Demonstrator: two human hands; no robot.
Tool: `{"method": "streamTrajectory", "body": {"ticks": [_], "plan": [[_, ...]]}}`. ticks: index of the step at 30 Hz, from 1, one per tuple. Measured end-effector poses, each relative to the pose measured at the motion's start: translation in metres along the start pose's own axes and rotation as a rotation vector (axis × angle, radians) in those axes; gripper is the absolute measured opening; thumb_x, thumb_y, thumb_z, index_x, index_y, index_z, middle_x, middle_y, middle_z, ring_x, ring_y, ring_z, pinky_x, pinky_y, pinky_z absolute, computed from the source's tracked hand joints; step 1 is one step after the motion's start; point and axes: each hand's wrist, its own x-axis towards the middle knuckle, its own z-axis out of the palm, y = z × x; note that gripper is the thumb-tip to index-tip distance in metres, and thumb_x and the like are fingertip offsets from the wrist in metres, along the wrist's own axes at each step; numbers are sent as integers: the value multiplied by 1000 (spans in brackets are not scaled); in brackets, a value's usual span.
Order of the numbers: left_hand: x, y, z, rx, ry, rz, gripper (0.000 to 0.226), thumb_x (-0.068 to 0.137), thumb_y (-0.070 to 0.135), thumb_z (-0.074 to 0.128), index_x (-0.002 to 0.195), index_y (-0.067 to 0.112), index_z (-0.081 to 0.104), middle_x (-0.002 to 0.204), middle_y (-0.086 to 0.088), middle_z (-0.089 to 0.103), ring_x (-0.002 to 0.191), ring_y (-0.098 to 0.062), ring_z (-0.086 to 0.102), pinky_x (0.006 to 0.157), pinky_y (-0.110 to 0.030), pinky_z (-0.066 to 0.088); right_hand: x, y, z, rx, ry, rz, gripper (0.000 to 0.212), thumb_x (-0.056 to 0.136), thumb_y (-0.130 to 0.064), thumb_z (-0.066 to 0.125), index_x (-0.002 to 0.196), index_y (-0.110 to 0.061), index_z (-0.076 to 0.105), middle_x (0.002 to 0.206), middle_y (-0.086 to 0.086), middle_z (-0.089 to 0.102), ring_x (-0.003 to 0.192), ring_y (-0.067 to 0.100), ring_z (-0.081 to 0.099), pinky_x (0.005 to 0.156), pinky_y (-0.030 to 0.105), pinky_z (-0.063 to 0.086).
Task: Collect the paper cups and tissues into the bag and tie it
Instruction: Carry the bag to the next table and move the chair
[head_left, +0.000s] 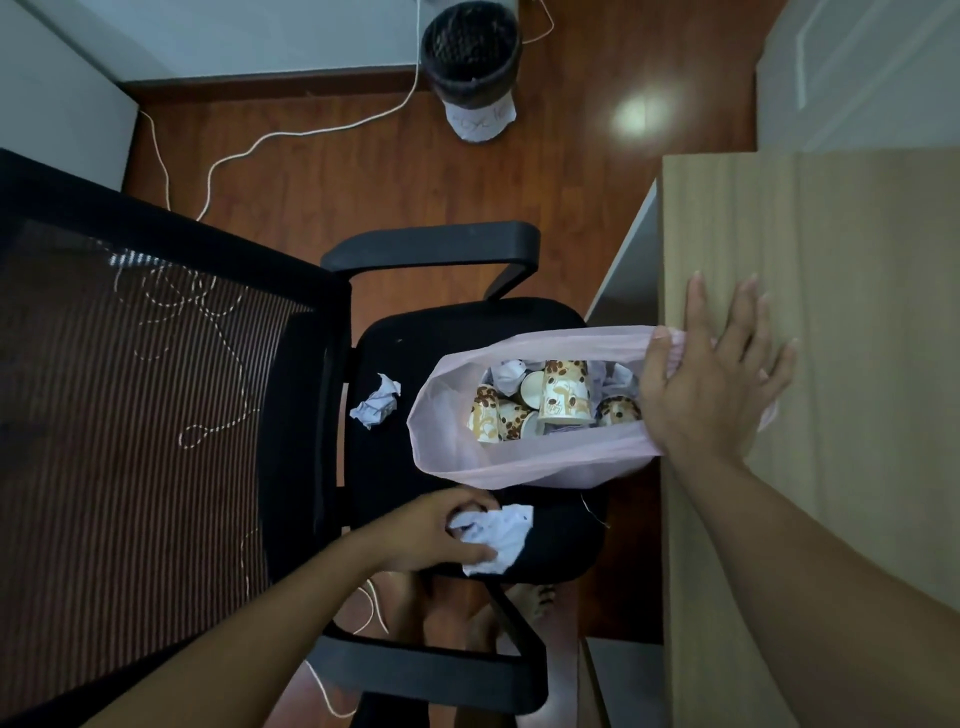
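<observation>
Bag (452, 457) rim against desk (831, 260) edge, tissue (498, 535) at seat (395, 353) edge

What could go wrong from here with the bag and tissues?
1. The thin pink plastic bag seems held open only by the right hand pressing its rim onto the tan wooden desk. A slip could let the mouth sag and the brown-patterned paper cups tip out.
2. The left hand grips one crumpled white tissue. A second crumpled tissue lies loose on the black chair seat beside the bag and could be missed before tying.
</observation>
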Motion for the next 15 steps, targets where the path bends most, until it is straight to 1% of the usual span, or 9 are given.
{"method": "streamTrajectory", "body": {"ticks": [3,5,6,7,8,10,11,13,15], "plan": [[-29,58,-3,-72,-162,73,44,88,36,89,126,38,66,123,9,72,117,-20,68,104,-43,55,0,-1,-2,10,-15,5,69,110,-53,40,173,-39,19,183,6,9,169,26,9,132,64,9],[-43,97,-8,-159,-272,100,44,91,25,87,127,33,65,127,4,72,120,-26,68,106,-47,56,0,0,-4,16,-20,3,68,110,-53,40,173,-39,20,183,6,10,169,26,10,132,64,9],[-48,113,-11,-220,-301,122,44,92,18,86,129,28,64,127,2,72,119,-27,70,105,-45,58,0,0,-5,20,-24,2,68,109,-53,40,173,-39,20,183,6,10,169,26,10,132,64,10],[-50,129,-14,-275,-291,157,44,92,12,84,129,24,63,125,3,72,115,-26,72,102,-42,59,1,0,-6,21,-28,2,68,110,-53,40,173,-39,19,183,5,10,169,26,10,132,63,10],[-49,141,-18,-309,-236,209,45,92,10,84,129,23,63,123,6,71,112,-24,72,100,-39,59,1,0,-6,20,-33,0,68,110,-53,40,173,-40,19,183,5,9,169,26,9,132,63,9],[-38,156,-28,-283,-44,287,45,92,17,85,129,26,63,123,10,69,111,-16,72,97,-33,60,1,0,-6,14,-36,-2,68,110,-53,40,173,-40,17,183,6,9,169,26,8,132,64,10],[-28,158,-34,-220,76,303,44,91,23,86,128,29,63,121,14,69,108,-8,71,93,-26,58,1,0,-5,13,-33,-2,68,110,-53,40,173,-40,18,183,6,10,169,26,8,132,64,10],[-4,150,-41,-21,323,275,43,89,37,87,125,36,62,120,19,68,106,3,65,87,-11,48,0,0,-5,15,-29,1,68,110,-52,41,173,-39,19,183,7,11,169,26,9,132,64,11],[19,134,-43,187,466,200,45,88,47,85,126,41,61,123,19,63,108,3,59,83,-5,38,1,0,-4,11,-27,3,68,110,-52,42,173,-39,21,183,7,12,169,27,10,132,64,11]]}}
